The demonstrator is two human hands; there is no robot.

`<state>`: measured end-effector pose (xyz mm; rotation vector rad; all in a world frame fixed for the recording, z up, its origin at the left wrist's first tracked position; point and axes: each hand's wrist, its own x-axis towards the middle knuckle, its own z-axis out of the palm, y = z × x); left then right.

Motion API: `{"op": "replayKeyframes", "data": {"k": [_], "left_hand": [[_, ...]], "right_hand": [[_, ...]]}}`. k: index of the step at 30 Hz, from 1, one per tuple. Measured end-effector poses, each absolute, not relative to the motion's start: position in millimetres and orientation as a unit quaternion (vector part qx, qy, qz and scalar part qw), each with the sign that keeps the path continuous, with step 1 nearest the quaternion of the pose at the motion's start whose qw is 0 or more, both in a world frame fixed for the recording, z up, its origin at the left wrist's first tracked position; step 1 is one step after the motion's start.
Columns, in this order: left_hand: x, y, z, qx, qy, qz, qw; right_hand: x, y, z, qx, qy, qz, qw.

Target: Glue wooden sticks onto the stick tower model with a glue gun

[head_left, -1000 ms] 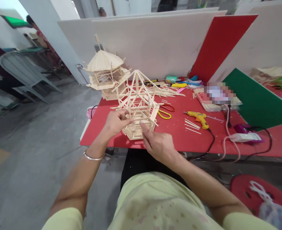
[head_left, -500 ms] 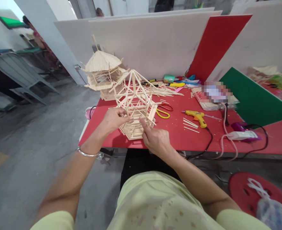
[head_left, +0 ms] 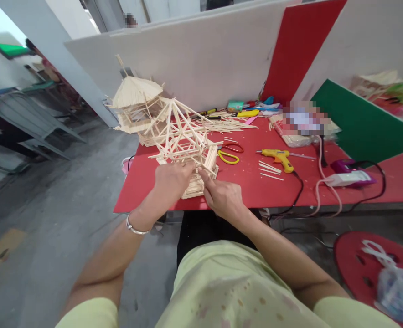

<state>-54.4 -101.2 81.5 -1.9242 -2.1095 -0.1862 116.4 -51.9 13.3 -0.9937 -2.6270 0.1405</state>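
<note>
An open-framed stick house (head_left: 183, 139), built of thin pale sticks with a bare peaked roof frame, stands near the front left of the red table (head_left: 245, 182). My left hand (head_left: 172, 179), with a silver bangle on its wrist, is closed on the model's front base. My right hand (head_left: 222, 197) pinches the base corner just to the right of it. Behind stands a second stick house (head_left: 135, 102) with a fully covered roof.
Yellow-handled scissors (head_left: 228, 155), loose sticks (head_left: 270, 169) and a yellow glue gun (head_left: 279, 157) lie right of the model. A white power strip (head_left: 345, 179) with cables sits further right. White, red and green boards (head_left: 222, 59) wall the back. A red stool (head_left: 375, 269) holds a bag.
My left hand moved right along the model's base, closer to my right hand. The view shifted slightly, so the table appears lower and more to the left.
</note>
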Motion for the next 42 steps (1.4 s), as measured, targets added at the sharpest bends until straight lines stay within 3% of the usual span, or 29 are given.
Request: {"op": "replayKeyframes", "data": {"k": [9,30,36,42], "left_hand": [[-62,-102,71,-0.691,-0.698,-0.019,0.189],[-53,-106,59,-0.701,-0.649,-0.040,0.291],[-54,-105,55,-0.703,-0.649,-0.062,0.284],[-56,-107,36,-0.687,-0.615,-0.135,0.363]], "right_hand": [[117,-48,11,-0.347,-0.922,0.057,0.161],[113,-48,-6,-0.355,-0.916,-0.004,0.188],[112,-50,-1,-0.365,-0.913,0.001,0.183],[114,-51,1,-0.349,-0.913,0.012,0.211]]}}
